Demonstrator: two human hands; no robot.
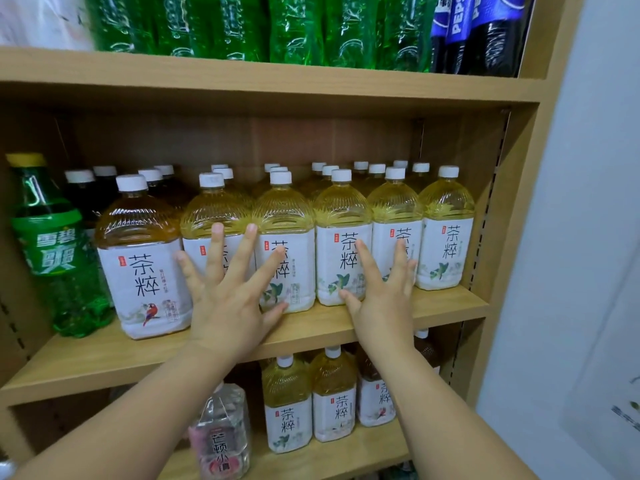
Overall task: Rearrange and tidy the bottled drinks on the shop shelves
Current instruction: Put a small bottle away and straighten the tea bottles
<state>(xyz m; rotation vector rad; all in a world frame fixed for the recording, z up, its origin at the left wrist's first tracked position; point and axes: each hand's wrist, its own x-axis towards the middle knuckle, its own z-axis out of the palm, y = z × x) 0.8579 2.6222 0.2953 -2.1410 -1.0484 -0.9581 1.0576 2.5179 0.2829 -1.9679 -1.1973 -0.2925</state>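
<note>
Both my hands lie flat against the front row of tea bottles (343, 244) on the middle shelf (446, 306) of a shop display, fingers (239, 259) straight and spread wide, gripping nothing. My left hand (225, 306) covers the labels of the second and third bottles from the left, and my right hand (384, 303) spans the fourth and fifth. The open palms look meant to press several bottles at once, squaring the row and keeping the labels facing out, rather than lifting any single one. At the row's left end a darker tea bottle (142, 265) seems to stand slightly forward of its pale neighbours, beside a green soda bottle (52, 244), so that end probably needs attention next. More white-capped bottles are packed close behind the front row. Green bottles (242, 26) and cola bottles (485, 32) fill the shelf above. Further tea bottles and a clear bottle (221, 434) sit on the shelf below.
</note>
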